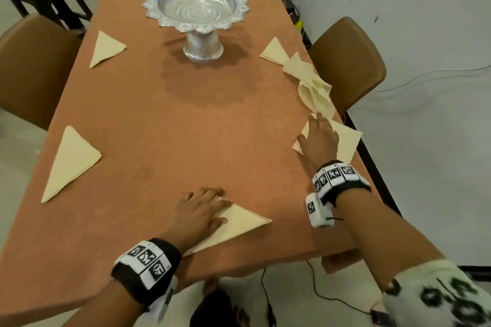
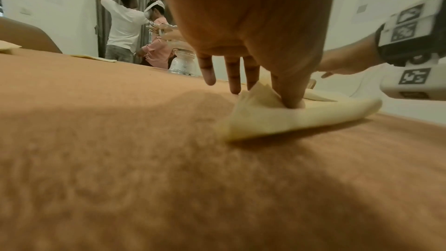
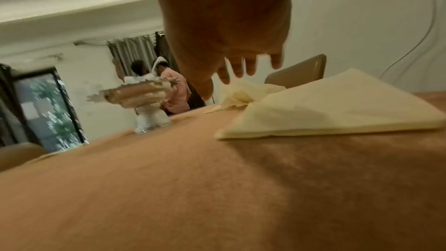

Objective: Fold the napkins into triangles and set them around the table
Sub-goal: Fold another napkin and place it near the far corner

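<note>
Left grip (image 1: 198, 211) flat, pressing folded napkin (image 1: 239, 223), right grip (image 1: 320, 138) spread above another napkin (image 1: 345, 138)

Near triangle napkin (image 1: 239, 223): its left part lies under the left hand (image 1: 198, 216) in the head view, at lower centre of the frame.
Right-edge napkin (image 1: 348, 141): the right hand (image 1: 318, 141) covers its left half; whether the palm touches it cannot be told.
Right hand, right wrist view: fingertips (image 3: 243, 68) blurred at upper centre, so contact with the cloth is unclear.
Loose napkins (image 1: 310, 79): crumpled at the right side of the table (image 1: 159, 127); how many cannot be told.
Silver bowl (image 2: 181, 60): mostly hidden behind the left hand in the left wrist view.
Left chair (image 1: 29, 66): cut off by the left edge of the frame.
Two people (image 3: 156, 83): far, blurred.
</note>
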The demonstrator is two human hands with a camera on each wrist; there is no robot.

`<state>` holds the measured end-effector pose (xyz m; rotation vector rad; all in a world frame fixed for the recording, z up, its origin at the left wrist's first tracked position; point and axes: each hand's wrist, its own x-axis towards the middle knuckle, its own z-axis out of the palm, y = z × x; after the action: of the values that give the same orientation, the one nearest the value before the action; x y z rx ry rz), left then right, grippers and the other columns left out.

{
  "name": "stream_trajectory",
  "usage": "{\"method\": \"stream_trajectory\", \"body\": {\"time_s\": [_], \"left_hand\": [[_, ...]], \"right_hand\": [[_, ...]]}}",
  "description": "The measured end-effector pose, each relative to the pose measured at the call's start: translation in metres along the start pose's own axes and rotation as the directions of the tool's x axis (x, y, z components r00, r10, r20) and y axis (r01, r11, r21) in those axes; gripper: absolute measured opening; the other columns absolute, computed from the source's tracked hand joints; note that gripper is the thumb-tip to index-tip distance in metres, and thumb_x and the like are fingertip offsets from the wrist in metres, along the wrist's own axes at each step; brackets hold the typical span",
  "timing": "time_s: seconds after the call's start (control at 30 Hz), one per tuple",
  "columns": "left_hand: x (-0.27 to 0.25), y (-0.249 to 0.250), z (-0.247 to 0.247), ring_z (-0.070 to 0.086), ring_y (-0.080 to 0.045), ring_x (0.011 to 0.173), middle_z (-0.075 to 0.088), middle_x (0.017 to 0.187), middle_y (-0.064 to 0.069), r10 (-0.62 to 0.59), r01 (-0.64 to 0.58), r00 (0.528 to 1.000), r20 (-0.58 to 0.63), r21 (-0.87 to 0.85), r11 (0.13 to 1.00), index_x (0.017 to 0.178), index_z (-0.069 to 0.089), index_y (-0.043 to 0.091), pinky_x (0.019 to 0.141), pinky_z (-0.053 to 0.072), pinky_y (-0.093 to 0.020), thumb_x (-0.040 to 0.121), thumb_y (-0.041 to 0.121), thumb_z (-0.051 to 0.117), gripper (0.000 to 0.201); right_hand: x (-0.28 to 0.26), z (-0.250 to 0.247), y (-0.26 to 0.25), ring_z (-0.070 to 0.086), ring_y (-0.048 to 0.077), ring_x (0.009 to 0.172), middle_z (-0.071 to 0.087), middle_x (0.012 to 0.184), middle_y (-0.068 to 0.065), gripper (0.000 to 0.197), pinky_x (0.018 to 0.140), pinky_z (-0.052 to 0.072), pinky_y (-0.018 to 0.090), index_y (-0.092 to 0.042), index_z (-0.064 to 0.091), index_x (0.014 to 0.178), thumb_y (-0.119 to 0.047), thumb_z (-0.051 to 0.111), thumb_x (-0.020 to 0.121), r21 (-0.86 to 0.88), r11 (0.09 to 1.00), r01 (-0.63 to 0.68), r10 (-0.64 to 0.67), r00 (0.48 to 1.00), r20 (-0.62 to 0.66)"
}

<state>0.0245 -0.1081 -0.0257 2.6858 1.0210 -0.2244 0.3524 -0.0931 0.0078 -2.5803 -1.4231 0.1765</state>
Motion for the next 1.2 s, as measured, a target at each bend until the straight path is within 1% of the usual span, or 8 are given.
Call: {"method": "stream_trajectory", "body": {"time_s": [0.1, 0.37, 0.47, 0.6, 0.77, 0.93, 1.07, 1.2], "left_hand": [[0.005, -0.004, -0.004, 0.059, -0.013, 0.098, 0.063, 0.115, 0.012, 0.002, -0.001, 0.999, 0.045, -0.036, 0.999, 0.105, 0.065, 0.044, 0.063, 0.047, -0.030, 0.074, 0.062, 0.040, 0.043], [0.074, 0.019, -0.056, 0.043, -0.015, 0.119, 0.044, 0.133, 0.010, 0.040, -0.044, 0.991, 0.127, 0.034, 0.998, 0.126, 0.051, 0.038, 0.090, 0.033, -0.033, 0.090, 0.059, 0.044, 0.042], [0.130, 0.041, -0.059, 0.035, -0.017, 0.134, 0.033, 0.150, 0.006, 0.180, -0.179, 0.984, 0.013, -0.066, 0.982, 0.144, 0.034, 0.034, 0.104, 0.034, -0.036, 0.095, 0.052, 0.040, 0.052], [0.185, 0.077, -0.050, 0.006, -0.020, 0.147, 0.004, 0.161, 0.003, 0.290, -0.288, 0.949, 0.121, -0.036, 0.957, 0.152, 0.010, 0.032, 0.117, 0.015, -0.046, 0.099, 0.049, 0.033, 0.060], [0.200, 0.086, -0.030, 0.002, -0.018, 0.147, 0.002, 0.161, 0.005, 0.226, -0.227, 0.960, 0.164, -0.017, 0.974, 0.152, 0.009, 0.030, 0.117, 0.008, -0.047, 0.101, 0.046, 0.025, 0.056], [0.201, 0.081, -0.021, 0.004, -0.016, 0.147, 0.003, 0.161, 0.009, 0.230, -0.233, 0.963, 0.143, 0.005, 0.972, 0.152, 0.009, 0.034, 0.115, 0.009, -0.045, 0.082, 0.061, -0.004, 0.076], [0.202, 0.078, -0.017, 0.006, -0.016, 0.147, 0.005, 0.160, 0.010, 0.237, -0.236, 0.964, 0.116, -0.030, 0.971, 0.151, 0.011, 0.035, 0.115, 0.009, -0.045, 0.079, 0.061, -0.005, 0.079], [0.203, 0.078, -0.016, 0.003, -0.015, 0.147, 0.002, 0.160, 0.011, 0.234, -0.231, 0.965, 0.122, -0.037, 0.972, 0.151, 0.008, 0.037, 0.115, 0.007, -0.044, 0.079, 0.062, -0.005, 0.078]], "right_hand": [[0.007, 0.031, 0.024, -0.012, 0.022, 0.146, -0.015, 0.158, 0.003, 0.073, 0.114, 0.000, 0.056, -0.017, -0.007, 0.151, -0.055, 0.025, 0.097, -0.086, 0.989, -0.121, 0.144, 0.922, 0.359], [0.007, 0.035, 0.030, -0.019, 0.020, 0.144, -0.024, 0.156, 0.000, 0.074, 0.113, -0.008, 0.058, -0.020, -0.015, 0.150, -0.059, 0.019, 0.096, -0.038, 0.995, -0.095, 0.103, 0.891, 0.443], [0.007, 0.024, 0.036, -0.011, 0.020, 0.146, -0.011, 0.159, 0.000, 0.065, 0.113, -0.007, 0.056, -0.022, 0.002, 0.152, -0.051, 0.025, 0.099, 0.078, 0.992, -0.099, 0.069, 0.945, 0.321], [0.004, 0.008, 0.061, 0.018, 0.027, 0.143, 0.024, 0.155, 0.008, 0.058, 0.114, 0.011, 0.055, -0.015, 0.031, 0.145, -0.033, 0.052, 0.094, 0.226, 0.955, -0.193, 0.235, 0.956, -0.174], [0.007, 0.011, 0.106, 0.042, 0.030, 0.128, 0.050, 0.136, 0.007, 0.052, 0.110, 0.023, 0.053, -0.017, 0.045, 0.133, -0.031, 0.063, 0.086, 0.534, 0.646, -0.545, 0.604, 0.793, 0.078], [0.009, 0.008, 0.100, 0.062, 0.023, 0.091, 0.069, 0.095, 0.002, 0.010, 0.093, 0.044, 0.047, -0.016, 0.068, 0.094, -0.013, 0.063, 0.086, 0.577, 0.796, -0.182, 0.328, 0.931, -0.160], [-0.003, 0.009, 0.078, 0.061, 0.019, 0.091, 0.070, 0.097, 0.000, 0.013, 0.086, 0.046, 0.034, -0.018, 0.068, 0.098, -0.014, 0.063, 0.087, 0.431, 0.893, 0.129, -0.053, 0.982, -0.183], [0.003, 0.016, 0.092, 0.051, 0.021, 0.113, 0.058, 0.124, 0.003, 0.047, 0.092, 0.039, 0.030, -0.017, 0.052, 0.125, -0.027, 0.070, 0.082, 0.276, 0.961, 0.019, 0.042, 0.976, -0.213]]}}
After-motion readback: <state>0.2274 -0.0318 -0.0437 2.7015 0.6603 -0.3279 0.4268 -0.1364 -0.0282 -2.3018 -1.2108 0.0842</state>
